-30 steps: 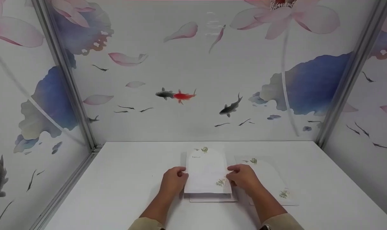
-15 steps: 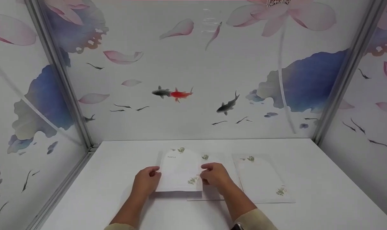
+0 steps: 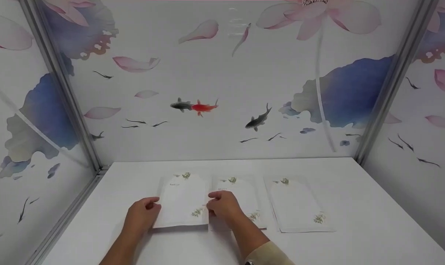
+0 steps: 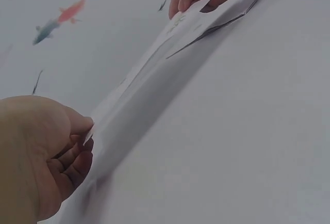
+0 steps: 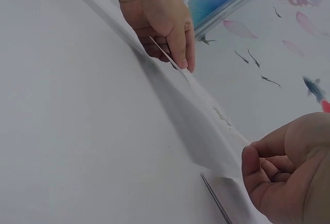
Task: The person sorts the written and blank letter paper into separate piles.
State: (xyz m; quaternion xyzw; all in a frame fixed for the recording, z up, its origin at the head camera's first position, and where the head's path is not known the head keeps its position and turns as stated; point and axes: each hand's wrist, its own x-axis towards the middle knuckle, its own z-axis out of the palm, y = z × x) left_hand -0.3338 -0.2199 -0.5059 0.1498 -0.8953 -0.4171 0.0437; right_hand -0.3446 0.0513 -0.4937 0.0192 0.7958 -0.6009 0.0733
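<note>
A white sheet of printed paper [image 3: 184, 202] with small green floral corners is held at its two sides, low over the table's left part. My left hand [image 3: 141, 213] pinches its left edge between thumb and fingers. On the right edge, my right hand [image 3: 226, 206] has the same thumb-and-finger pinch. Seen edge-on in the left wrist view, the paper [image 4: 149, 74] bends slightly and casts a shadow below. Just to its right lies a second floral paper [image 3: 246, 198] on the table, partly covered by my right hand and forearm.
A third floral paper [image 3: 299, 206] lies flat farther right on the white table [image 3: 373, 228]. Behind the table rises a white panel [image 3: 215, 143] printed with fish and lotus petals. Metal posts [image 3: 62, 84] stand at the panel corners.
Both hands have carried the held paper leftward, off the middle paper and to its left side. The middle paper has come into view. The head view has shifted slightly.
</note>
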